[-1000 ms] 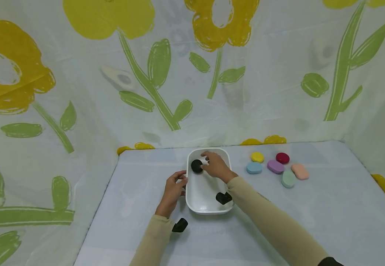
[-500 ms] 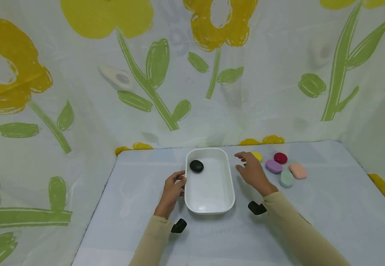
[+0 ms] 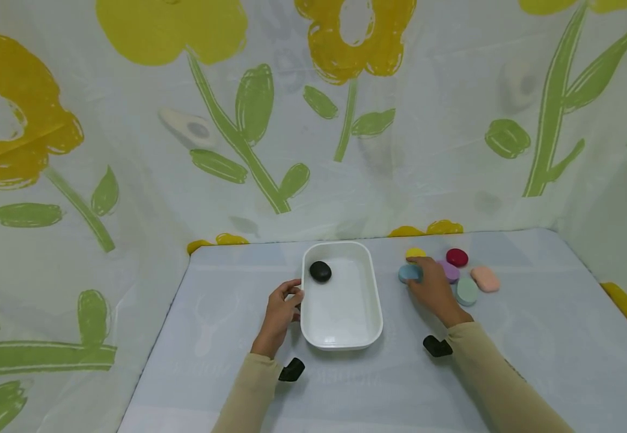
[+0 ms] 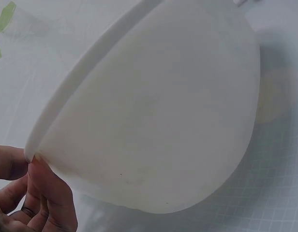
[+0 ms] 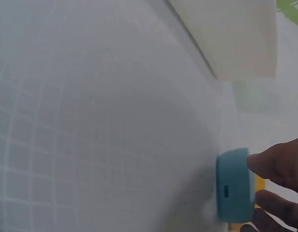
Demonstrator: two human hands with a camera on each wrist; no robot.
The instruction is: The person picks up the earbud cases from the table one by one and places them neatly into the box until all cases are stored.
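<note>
**A:** So the right hand (image 3: 433,290) has its fingers curled onto the blue pebble (image 3: 410,273), thumb side pressing it in the right wrist view (image 5: 232,186). I'd call that grip clamped on the piece, though it looks like the pebble is still sitting on the tabletop (image 3: 535,337). The yellow pebble (image 3: 415,253) is just beyond the fingers, the purple one (image 3: 450,272) is touching or nearly touching the hand on its outer side, and the green one (image 3: 467,291) sits right beside the wrist.

**B:** Yeah, crowded spot. If it were me I'd lift straight up before swinging over, otherwise you drag the neighbours along. Pinch on the two flat-ish sides, since those rounded edges look slippery.

**A:** Agreed. The left hand (image 3: 282,308) pinches the rim of the white tray (image 3: 370,282), thumb over the edge; the left wrist view shows the fingers (image 4: 47,193) right at the lip (image 4: 81,87). So that grip is closed on the tray wall.

**B:** Good, that keeps the tray from skating. The black pebble (image 3: 320,271) lies inside, at the far corner on the left hand's side, so there's open floor toward the near end. I'd set the blue one down low rather than drop it, so it doesn't bounce.

**A:** The red (image 3: 456,257) and pink (image 3: 485,279) ones are further out past the right hand, well clear.
</note>
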